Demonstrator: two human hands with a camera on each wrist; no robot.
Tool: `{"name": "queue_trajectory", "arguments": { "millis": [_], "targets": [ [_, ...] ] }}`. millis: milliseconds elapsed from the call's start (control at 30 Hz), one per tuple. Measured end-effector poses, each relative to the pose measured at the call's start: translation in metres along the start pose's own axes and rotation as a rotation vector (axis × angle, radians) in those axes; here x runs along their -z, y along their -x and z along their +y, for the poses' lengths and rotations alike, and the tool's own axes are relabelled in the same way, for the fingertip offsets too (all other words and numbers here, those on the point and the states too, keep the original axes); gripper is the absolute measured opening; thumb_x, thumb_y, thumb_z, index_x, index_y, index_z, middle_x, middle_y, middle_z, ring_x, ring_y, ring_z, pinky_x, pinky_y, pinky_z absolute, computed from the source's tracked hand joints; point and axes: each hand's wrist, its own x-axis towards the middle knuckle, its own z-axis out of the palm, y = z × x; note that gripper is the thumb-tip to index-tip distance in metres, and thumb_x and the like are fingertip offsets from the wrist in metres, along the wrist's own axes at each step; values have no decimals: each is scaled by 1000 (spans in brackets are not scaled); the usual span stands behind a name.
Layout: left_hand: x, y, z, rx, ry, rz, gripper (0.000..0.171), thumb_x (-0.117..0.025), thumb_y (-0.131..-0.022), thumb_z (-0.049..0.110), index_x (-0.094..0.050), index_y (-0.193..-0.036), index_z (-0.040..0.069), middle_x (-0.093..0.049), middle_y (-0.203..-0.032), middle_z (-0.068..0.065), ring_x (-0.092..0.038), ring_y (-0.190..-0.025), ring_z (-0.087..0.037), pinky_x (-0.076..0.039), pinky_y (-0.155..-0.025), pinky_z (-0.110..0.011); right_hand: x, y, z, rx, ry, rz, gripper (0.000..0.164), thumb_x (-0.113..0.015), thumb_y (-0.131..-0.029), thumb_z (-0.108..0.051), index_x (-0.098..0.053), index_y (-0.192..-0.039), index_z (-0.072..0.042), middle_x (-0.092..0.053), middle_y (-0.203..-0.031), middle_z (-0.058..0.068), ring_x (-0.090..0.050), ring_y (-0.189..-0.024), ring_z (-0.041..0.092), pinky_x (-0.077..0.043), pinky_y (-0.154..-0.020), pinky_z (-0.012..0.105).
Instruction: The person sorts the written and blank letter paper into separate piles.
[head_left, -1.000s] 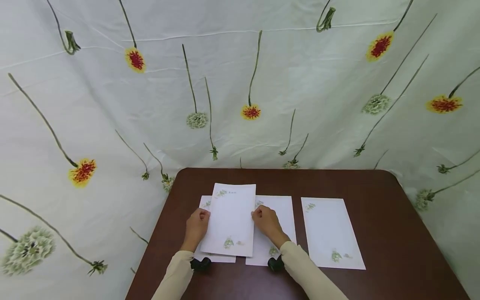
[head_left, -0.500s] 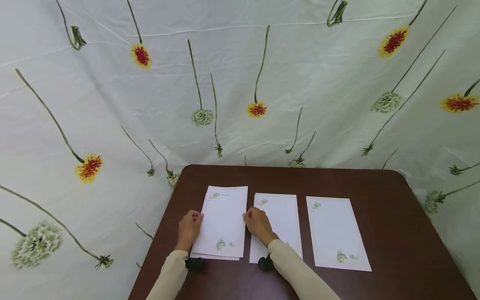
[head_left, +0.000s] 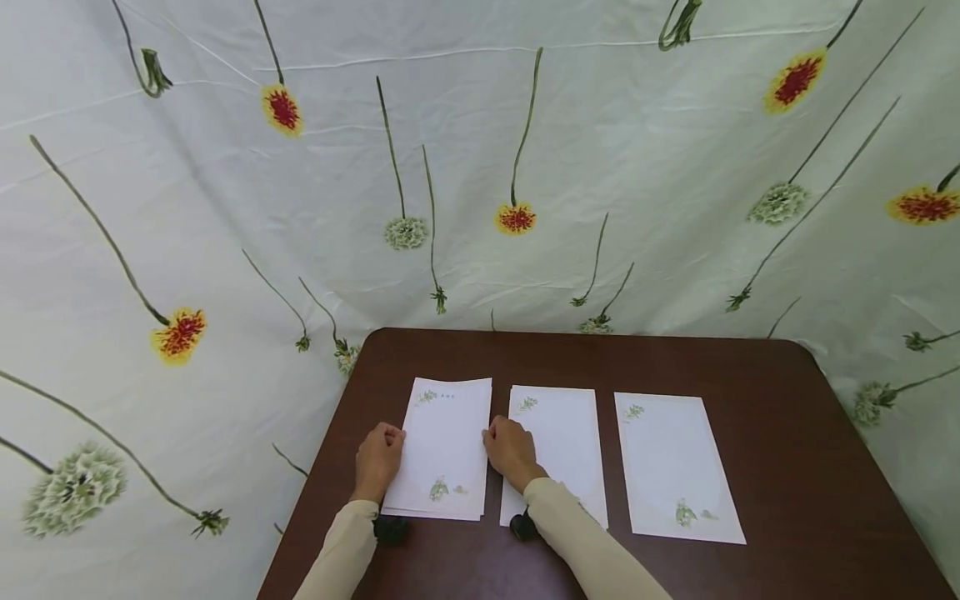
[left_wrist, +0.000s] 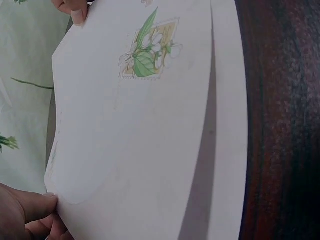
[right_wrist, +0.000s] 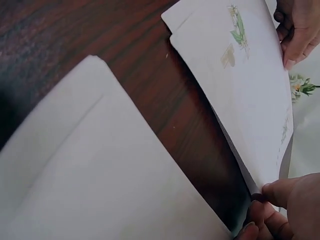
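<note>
Cloth (head_left: 465,125) behind everything, pale and creased, printed with red-yellow and whitish flowers on long stems. Before it, worktop (head_left: 795,467), dark reddish brown, rounded at the far corners. Two cream sleeves (head_left: 600,546), reaching in from the near side.

Next in size, white sheets in three places side by side, all with the long axis running near to far. Right sheet (head_left: 678,467) lying flat, well apart from both hands. Middle sheet (head_left: 558,442) beside it, crossed by the right sleeve at its near part. Held sheet (head_left: 442,450) at the left of the worktop, over under sheet (left_wrist: 231,125) and almost in line with it, with a strip of the lower one showing along the near edge. Long axis roughly along the worktop's left side, headed end pointing away from the person. Bowed, with a shadowed gap below the near edge; impossible to tell about contact at the far end.

Left hand (head_left: 378,458) at the left long edge, with that edge pinched between thumb and fingers (left_wrist: 37,207). Right hand (head_left: 512,450) opposite, pinching the right long edge likewise, partly over the middle sheet.

Black device (head_left: 392,530) at each wrist. Leafy print (left_wrist: 150,52) toward the near end, sprig (head_left: 427,397) at the far left corner; smallest, bluish text (head_left: 447,396) beside the sprig.
</note>
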Motion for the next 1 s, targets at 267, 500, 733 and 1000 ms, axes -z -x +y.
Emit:
{"name": "queue_trajectory", "arguments": {
  "millis": [267,500,733,1000],
  "targets": [
    [-3,0,-3,-23,-9,7,21,-58,-107,16,-64,-106,-5,-65,-94,-19,-61,-86,-34,-44,-87,-54,-8,-2,-4,18,137,39,28,-70,-99,-14,-56,-75,-8,-61,-68,8,-65,-68,30,-49,-73,49],
    [-7,-3,-10,-29,-38,19,20,-60,-106,14,-64,-104,-5,-66,-94,-19,-63,-87,-34,-43,-88,-57,-11,-1,-9,70,288,89,19,-75,-96,-17,-68,-88,-1,-71,-81,16,-71,-79,37,-53,-73,49],
    [-10,-4,-12,-43,-43,32,18,-63,-104,13,-62,-105,-5,-65,-94,-20,-63,-85,-35,-43,-87,-56,-14,2,-9,106,389,131,22,-79,-93,-20,-70,-93,0,-72,-82,17,-71,-76,35,-54,-72,46],
    [-11,-3,-12,-54,-39,57,21,-65,-102,11,-58,-110,-7,-62,-101,-25,-62,-93,-40,-43,-91,-60,-4,2,0,126,305,140,23,-74,-97,-19,-62,-80,-8,-64,-72,8,-66,-68,28,-51,-66,43]
  ]
}}
